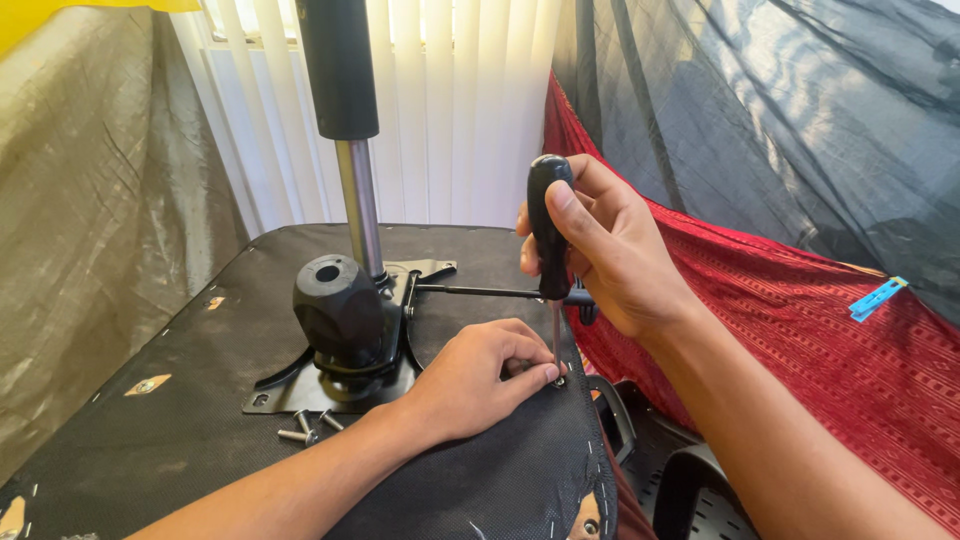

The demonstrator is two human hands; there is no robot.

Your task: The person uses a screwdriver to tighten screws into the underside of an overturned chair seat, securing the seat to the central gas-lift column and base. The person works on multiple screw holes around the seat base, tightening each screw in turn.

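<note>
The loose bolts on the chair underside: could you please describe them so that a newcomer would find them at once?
Start at the black seat underside, then find the metal mechanism plate bolted at its middle. Just below the plate's front edge, beside the left forearm, lie the loose bolts: short, silvery, lying free, unlike the black parts around them.

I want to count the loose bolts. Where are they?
In the head view, the loose bolts lie lower left on the black chair underside, by the metal plate's front edge, left of the left hand.

Both forearms bare — no sleeves, gloves, rings or watch visible.
</note>
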